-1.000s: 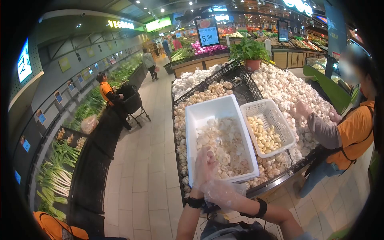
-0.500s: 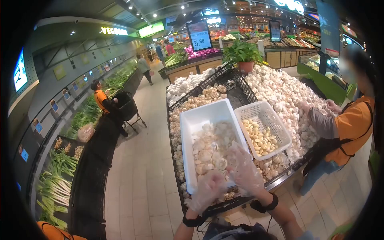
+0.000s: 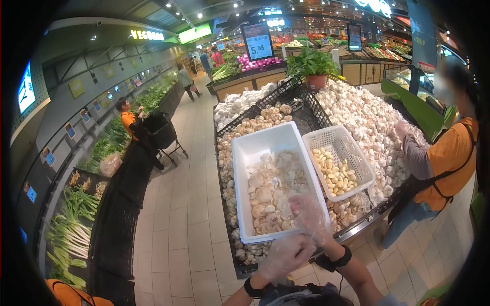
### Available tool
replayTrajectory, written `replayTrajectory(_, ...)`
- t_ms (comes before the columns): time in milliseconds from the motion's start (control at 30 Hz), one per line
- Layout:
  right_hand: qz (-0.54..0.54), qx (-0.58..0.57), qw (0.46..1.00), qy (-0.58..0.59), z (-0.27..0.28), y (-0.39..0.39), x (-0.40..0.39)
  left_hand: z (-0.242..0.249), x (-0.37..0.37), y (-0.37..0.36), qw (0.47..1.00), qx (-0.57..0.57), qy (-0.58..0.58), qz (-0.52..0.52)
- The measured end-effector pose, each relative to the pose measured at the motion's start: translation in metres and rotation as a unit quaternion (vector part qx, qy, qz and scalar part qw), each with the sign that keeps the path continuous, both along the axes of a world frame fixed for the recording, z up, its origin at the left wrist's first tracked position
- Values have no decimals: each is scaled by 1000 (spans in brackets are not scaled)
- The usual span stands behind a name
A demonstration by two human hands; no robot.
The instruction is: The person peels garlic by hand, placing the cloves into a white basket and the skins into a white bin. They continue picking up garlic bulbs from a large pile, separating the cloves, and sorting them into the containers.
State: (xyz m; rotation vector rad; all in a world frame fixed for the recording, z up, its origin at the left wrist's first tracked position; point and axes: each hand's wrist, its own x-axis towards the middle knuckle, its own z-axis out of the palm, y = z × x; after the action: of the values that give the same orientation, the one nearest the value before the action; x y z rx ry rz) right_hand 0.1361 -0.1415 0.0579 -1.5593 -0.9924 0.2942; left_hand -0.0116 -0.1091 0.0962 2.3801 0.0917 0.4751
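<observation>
My left hand (image 3: 287, 256), in a clear plastic glove, is at the near end of the white tub (image 3: 236, 183), its fingers curled closed. My right hand (image 3: 312, 222), gloved alike, is just above it over the tub's near right corner, its fingers bent inward. Whatever either hand holds is too small or hidden to make out. Inside the tub lie garlic bulbs (image 3: 263, 194) among loose papery skins. Against its right side stands a white perforated basket (image 3: 363, 176) with peeled garlic cloves (image 3: 337, 173) in it.
Piled garlic (image 3: 352, 109) surrounds the tub and basket on the stand. A black crate (image 3: 317, 109) and a potted plant (image 3: 315, 71) are behind. A co-worker in orange (image 3: 449, 158) stands at the right. Leafy vegetables (image 3: 76, 214) line the left, with a black cart (image 3: 161, 130) in the aisle.
My left hand has drawn back from the tub's near end, down and to the right. My right hand's fingers have bent inward. The co-worker at the right has shifted their hands over the garlic.
</observation>
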Motion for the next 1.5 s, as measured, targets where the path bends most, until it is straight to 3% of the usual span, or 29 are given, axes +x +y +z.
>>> replayTrajectory(33,-35,-37,998,-47,9,-6,-3,-5,-2,3,1000,0,0,-2)
replayTrajectory(100,-37,-31,994,-99,21,-14,-6,-24,-6,11,951,-261,-21,162)
replayTrajectory(233,-69,21,974,-214,12,-13,-11,-16,2,28,961,-221,-47,158)
replayTrajectory(367,-82,-9,970,-227,13,-11,-17,-14,8,25,964,-227,-33,135)
replayTrajectory(433,-98,-4,966,-239,8,-8,-15,-32,9,34,983,-1,-101,150)
replayTrajectory(533,-53,-40,962,-264,1,-9,-12,-31,5,35,978,29,-128,163)
replayTrajectory(567,-52,-39,962,-264,6,-12,-11,-30,4,35,978,29,-128,164)
replayTrajectory(633,105,-54,983,-141,19,-20,-9,-29,1,33,966,-44,-88,239)
replayTrajectory(733,126,-74,988,-45,7,-23,1,-26,-6,48,960,-84,-100,249)
replayTrajectory(800,81,-81,990,-82,5,-26,1,-18,-5,40,958,-106,-128,235)
replayTrajectory(833,37,-86,988,-121,5,-27,0,-11,-5,32,968,-100,-79,216)
replayTrajectory(867,38,-86,988,-120,5,-26,-1,-4,-4,26,976,-92,-31,197)
replayTrajectory(967,24,-30,988,-153,7,-22,-3,-6,2,22,984,-57,-54,160)
replayTrajectory(1067,22,-22,979,-203,2,-21,-6,-23,3,31,970,-121,-88,192)
replayTrajectory(1167,2,-47,980,-193,-3,-19,-8,-23,-1,42,972,-94,-64,204)
replayTrajectory(1200,37,-17,985,-166,-2,-19,-8,-23,1,44,972,-93,-64,205)
replayTrajectory(1267,73,12,988,-139,5,-18,-7,-21,5,46,970,11,-147,194)
replayTrajectory(1400,157,10,984,-85,24,-23,-11,-12,3,55,979,-41,-119,162)
replayTrajectory(1467,168,-19,984,-62,30,-27,-12,-3,-5,58,986,-118,39,109)
replayTrajectory(1500,170,-46,983,-45,34,-29,-11,-8,-4,60,986,-119,38,110)
